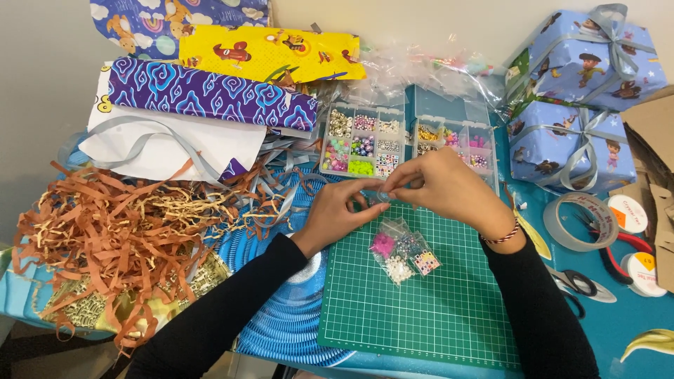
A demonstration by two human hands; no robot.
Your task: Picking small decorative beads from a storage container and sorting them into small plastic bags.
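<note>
Here the left hand [339,210] and right hand [444,187] meet above the far edge of a green cutting mat [421,302], fingertips pinched together on a small clear bag [380,198] held between them. What the bag holds is too small to tell. Both arms wear black sleeves; a red-and-white bracelet [503,235] circles the right wrist.

Just below the hands, on the mat, lie small packets of beads [404,253], pink, white and mixed colours. Just beyond the hands stand two clear bead boxes [361,144], their compartments filled with sorted beads.

To the left spreads a heap of brown paper shreds [119,238], with grey ribbon [151,140] and a white sheet above it. Rolls of wrapping paper lie further back: purple [210,95], yellow [270,52] and a blue one.

To the right sit two wrapped gifts [583,98] in blue paper with grey bows, a tape roll [581,221], scissors [579,284] and small spools [642,270] near the table's edge.
</note>
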